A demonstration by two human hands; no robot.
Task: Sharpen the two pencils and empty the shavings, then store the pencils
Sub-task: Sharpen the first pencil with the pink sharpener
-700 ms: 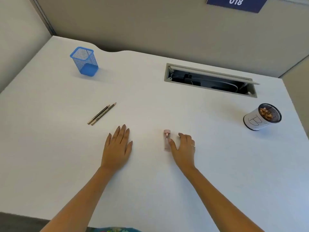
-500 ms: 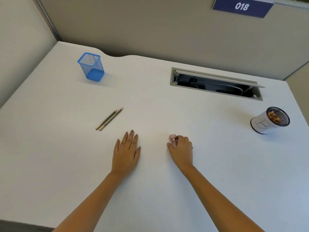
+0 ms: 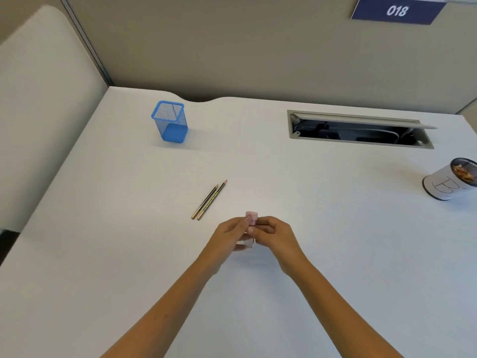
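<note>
I have both hands together at the lower middle of the frame, raised a little above the white counter (image 3: 335, 228). My left hand (image 3: 229, 235) and my right hand (image 3: 275, 233) are each pinched on the same small pale pink plastic pencil sharpener (image 3: 251, 220); the fingers of both are closed around it from either side, so only its top end and a pale lower corner show between them. Whether the lid is on or off I cannot tell, as my fingers cover the middle of it.

Just up and to the left of my hands lie the two dark, slim wooden pencils (image 3: 209, 200), side by side and touching along their length, flat on the counter, tips pointing to the upper right and blunt gold ends toward me.

Further to the upper left stands the blue square wire-mesh pencil cup (image 3: 170, 122), upright, well apart from the pencils. At the right edge of the frame sits a round black mesh cup wrapped in white paper (image 3: 450, 182) with a hand-drawn letter on it; pencil shavings show inside.

At the upper right of the counter is a long grey cable slot with its flap open (image 3: 361, 130), dark cables inside. Behind it runs a beige partition wall, with a navy sign reading 018 (image 3: 396, 10) at the top right.
</note>
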